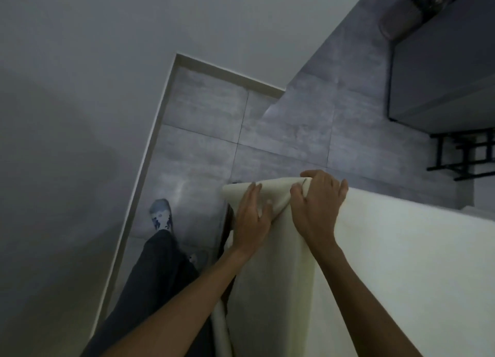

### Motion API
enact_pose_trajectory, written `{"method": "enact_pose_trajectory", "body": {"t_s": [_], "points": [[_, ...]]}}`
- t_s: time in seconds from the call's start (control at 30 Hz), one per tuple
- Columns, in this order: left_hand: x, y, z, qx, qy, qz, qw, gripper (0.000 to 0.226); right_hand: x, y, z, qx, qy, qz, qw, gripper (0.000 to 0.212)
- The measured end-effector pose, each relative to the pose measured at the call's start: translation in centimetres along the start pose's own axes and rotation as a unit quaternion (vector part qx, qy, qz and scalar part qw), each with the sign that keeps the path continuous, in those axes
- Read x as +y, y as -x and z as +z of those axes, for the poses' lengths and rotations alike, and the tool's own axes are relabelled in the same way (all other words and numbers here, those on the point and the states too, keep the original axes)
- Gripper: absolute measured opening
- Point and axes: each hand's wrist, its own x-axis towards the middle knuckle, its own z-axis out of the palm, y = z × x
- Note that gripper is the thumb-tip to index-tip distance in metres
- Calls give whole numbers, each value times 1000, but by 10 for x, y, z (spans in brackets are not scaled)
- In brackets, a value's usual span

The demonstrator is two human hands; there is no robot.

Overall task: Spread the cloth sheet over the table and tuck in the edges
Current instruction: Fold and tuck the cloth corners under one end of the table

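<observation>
Here, working rightward from your shoe (160, 214) on the tiled floor (203, 110), your left hand (251, 220) lies flat with fingers straight, pressing the loose flap of the cloth sheet (388, 263) that juts past the corner of the table (226, 236). Just right of it, your right hand (318, 196) curls over that corner, thumb and fingers pinching a fold. The sheet covers the top and hangs down the near side. Its long axis seems to run from the corner towards the lower right. It looks light, soft and limp, likely to slide and crease. Hold it by the hem at the corner, with the flat palm as an anchor.
</observation>
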Motion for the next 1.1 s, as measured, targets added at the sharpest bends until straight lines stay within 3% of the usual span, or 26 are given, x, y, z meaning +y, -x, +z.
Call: {"method": "enact_pose_trajectory", "body": {"t_s": [0.2, 0.33, 0.37, 0.5, 0.67, 0.73, 0.8, 0.93, 1.1], "points": [[1, -62, 31, -96, 3, 152, 984, 49, 3, -1, 2, -2, -42, 0, 999, 20], [-27, -76, 47, -116, 34, 185, 975, 49, 13, -1, 6, -26, -59, 65, 996, 52], [-36, -80, 49, -111, 43, 180, 976, 47, 12, -2, 5, -34, -60, 75, 995, 53], [-71, -101, 57, -116, 32, 136, 983, 48, -2, -6, -1, -31, -22, 25, 999, 16], [-148, -123, 43, -111, 15, 16, 994, 53, -9, -5, -3, -22, -21, 32, 999, 13], [-118, -118, 29, -77, 72, -39, 994, 50, -9, -5, -4, -21, -27, 33, 999, 13], [-65, -103, 17, -58, 103, 16, 993, 52, -6, -5, -3, -23, -31, 34, 999, 15], [11, -59, 26, -136, 118, 226, 957, 47, -3, -5, -1, -36, -44, 32, 998, 23], [-13, -61, 50, -90, 66, 218, 970, 52, -2, -5, -1, -29, -47, 40, 998, 26]]}}
